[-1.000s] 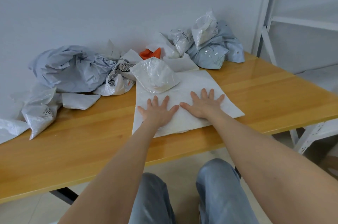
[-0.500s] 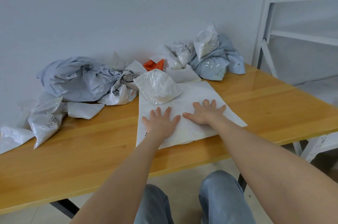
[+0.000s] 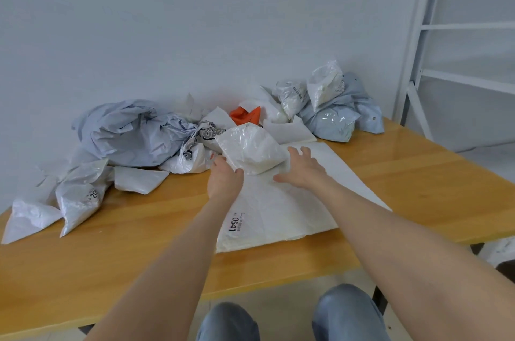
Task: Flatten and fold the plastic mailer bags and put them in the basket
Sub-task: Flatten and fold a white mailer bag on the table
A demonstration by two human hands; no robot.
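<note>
Head view, so you're looking down both bare forearms at a wooden desk (image 3: 133, 232) pushed up to a pale wall. The flat white mailer (image 3: 281, 209) with "0541" printed on it lies spread out near the front edge, right of the middle. Sitting on its far end is a puffy see-through bag (image 3: 252, 152) with something white in it.

The left hand (image 3: 225, 182) has hold of that puffy bag at its near-left corner. The thumb (image 3: 238, 171) sits on top of the plastic and the other fingers are tucked behind it, so it's a pinch.

The right hand (image 3: 305, 170) is over the flat mailer just beside the puffy bag's right side. Its fingers (image 3: 292, 150) are spread and loosely bent, holding nothing. Can't tell if the tips actually touch the bag, but the thumb looks like it rests on the mailer.

The rest of the mailers are heaped along the back edge:
- a big crumpled grey-blue bag (image 3: 131, 133) on the left
- an orange bag (image 3: 245, 115) in the middle
- a grey and clear pile (image 3: 334, 117) toward the back right corner

A couple of white bags (image 3: 79, 197) lie near the left edge. A white metal rack (image 3: 415, 67) stands past the right end, and blue jeans (image 3: 342, 313) show at the bottom.
</note>
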